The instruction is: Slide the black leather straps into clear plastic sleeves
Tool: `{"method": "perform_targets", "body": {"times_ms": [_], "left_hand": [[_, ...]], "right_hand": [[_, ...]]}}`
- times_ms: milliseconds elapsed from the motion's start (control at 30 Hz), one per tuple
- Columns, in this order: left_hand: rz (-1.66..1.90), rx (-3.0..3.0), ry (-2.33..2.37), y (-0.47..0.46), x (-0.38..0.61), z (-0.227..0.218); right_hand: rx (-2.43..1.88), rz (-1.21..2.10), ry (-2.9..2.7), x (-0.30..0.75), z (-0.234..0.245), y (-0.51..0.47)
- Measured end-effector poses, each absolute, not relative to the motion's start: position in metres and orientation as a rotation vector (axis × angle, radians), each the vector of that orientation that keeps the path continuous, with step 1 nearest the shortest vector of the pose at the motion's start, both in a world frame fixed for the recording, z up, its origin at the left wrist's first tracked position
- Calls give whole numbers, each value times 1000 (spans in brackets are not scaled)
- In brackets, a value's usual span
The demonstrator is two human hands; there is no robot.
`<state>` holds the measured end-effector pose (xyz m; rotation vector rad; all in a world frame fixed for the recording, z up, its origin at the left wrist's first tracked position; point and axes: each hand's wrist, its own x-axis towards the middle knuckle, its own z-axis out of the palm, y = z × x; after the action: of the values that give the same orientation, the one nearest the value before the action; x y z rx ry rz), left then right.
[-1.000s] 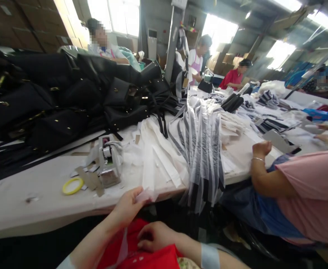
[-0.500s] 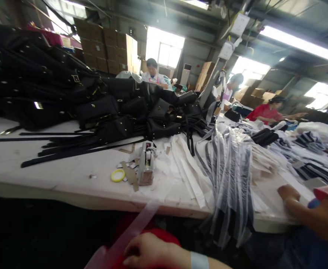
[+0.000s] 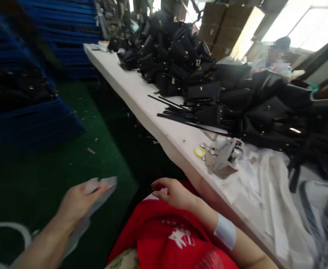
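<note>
Out to the left over the green floor, my left hand pinches a translucent whitish strip, which hangs down along my forearm. What the strip is made of I cannot make out for sure; it looks like thin plastic or paper. My right hand is above my lap at the red apron, fingers loosely bent and apart, with nothing plainly in it. A pale band is wrapped round my right forearm. On the table, beyond this hand, stands a tape dispenser beside a yellow ring.
The long pale table runs away to the far left. Black bags are heaped on it, with black straps in front. Blue racks and a blue bin stand at left. Another person is behind the bags.
My view has swung left and down, bringing the floor, racks and lap into sight. My left hand now shows, holding the strip. The co-worker's arm at right has left the view.
</note>
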<state>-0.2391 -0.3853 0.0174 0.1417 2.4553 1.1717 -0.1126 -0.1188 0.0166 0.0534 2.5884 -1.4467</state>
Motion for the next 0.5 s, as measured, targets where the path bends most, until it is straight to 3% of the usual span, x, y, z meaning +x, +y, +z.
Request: {"method": "perform_targets", "body": {"times_ms": [200,500], "left_hand": [[1662,289,1987,-324,-219,12],[1514,715,1959,-311,-231,6]], "right_hand": [[27,-1804,2356,-125,-6,-150],[154,-1855,2382,-133,-24,-155]]}}
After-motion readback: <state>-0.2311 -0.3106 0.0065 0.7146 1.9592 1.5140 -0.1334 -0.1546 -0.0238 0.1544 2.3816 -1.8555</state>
